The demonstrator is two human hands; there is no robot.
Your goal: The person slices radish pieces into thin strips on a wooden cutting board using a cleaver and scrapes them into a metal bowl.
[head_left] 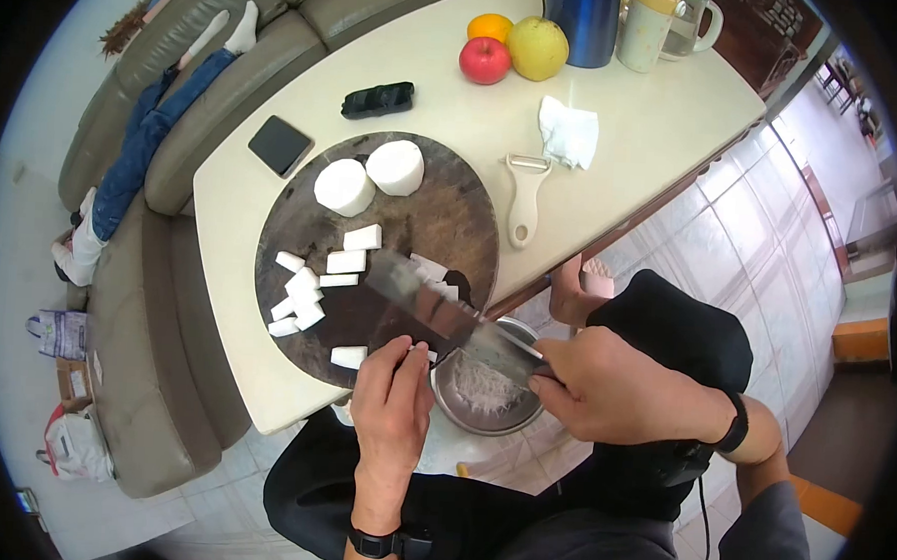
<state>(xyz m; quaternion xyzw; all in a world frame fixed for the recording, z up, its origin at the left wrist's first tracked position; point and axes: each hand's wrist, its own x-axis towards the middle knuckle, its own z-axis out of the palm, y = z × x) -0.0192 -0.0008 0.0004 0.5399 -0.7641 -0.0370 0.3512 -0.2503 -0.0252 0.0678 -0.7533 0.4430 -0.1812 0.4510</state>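
My right hand (594, 381) is wrapped round the handle of a wide cleaver (432, 309), whose blade lies over the right side of a round dark cutting board (451, 215). At the board's front edge, my left hand (393, 398) has its fingertips pressed on a small white piece (422, 351) beside the blade. One white block (348, 357) is just left of those fingers. Several cut white pieces (303, 296) lie on the left and middle of the board, and thin slices (429, 267) lie behind the blade. Two thick white rounds (395, 168) stand at the back.
A metal bowl (484, 392) with white shreds is below the board's edge. On the table (397, 88) are a peeler (524, 203), a crumpled tissue (568, 133), a phone (280, 146), a black pouch (377, 100), fruit (538, 49) and a blue flask (582, 26). A person (139, 151) lies on the sofa.
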